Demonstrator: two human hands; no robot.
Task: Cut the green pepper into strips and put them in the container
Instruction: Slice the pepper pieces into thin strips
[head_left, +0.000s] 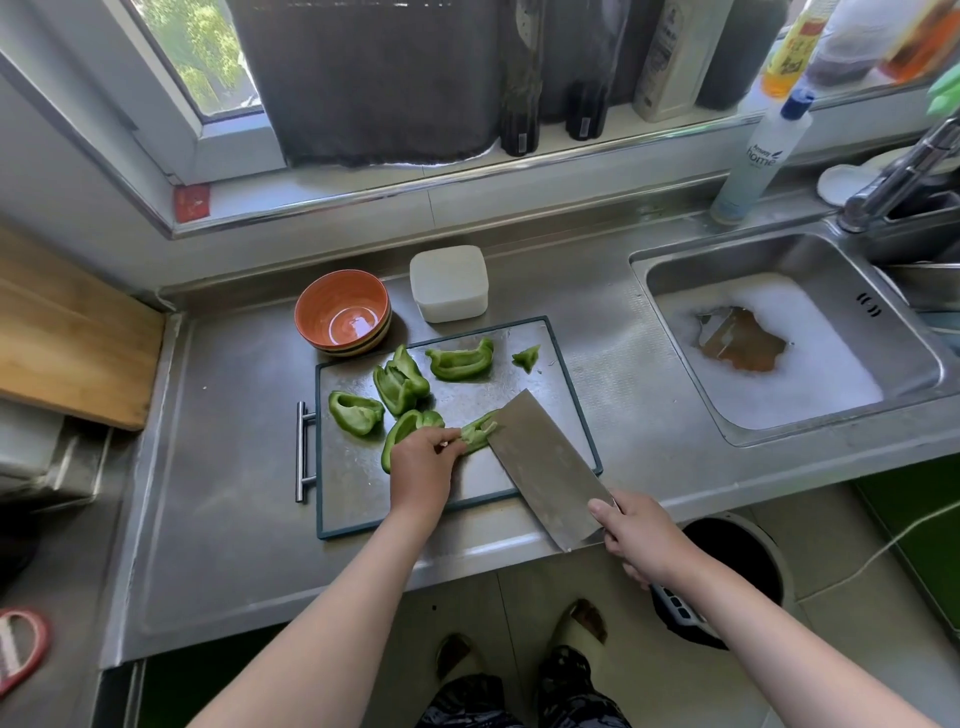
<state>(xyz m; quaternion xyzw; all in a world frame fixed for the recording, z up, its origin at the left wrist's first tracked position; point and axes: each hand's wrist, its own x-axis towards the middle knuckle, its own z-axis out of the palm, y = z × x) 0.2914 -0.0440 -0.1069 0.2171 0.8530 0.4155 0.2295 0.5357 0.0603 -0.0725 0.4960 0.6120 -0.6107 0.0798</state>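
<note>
Your left hand (422, 457) pinches pepper piece (475, 434) on steel cutting board (353, 483); right hand (636, 535) grips cleaver (545, 462), blade at piece's right end. Piece probably light, crisp, skin likely slick: hold left end, fingertips tucked. Far behind board: white container (449, 283).

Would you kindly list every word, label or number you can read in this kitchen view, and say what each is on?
"home": on the blue-capped bottle; the small word above it is too small to read.
Blurred, not readable: the labels on the yellow bottle, the white bottle and the dark bottles.
Also unreadable: the red sticker.
</note>
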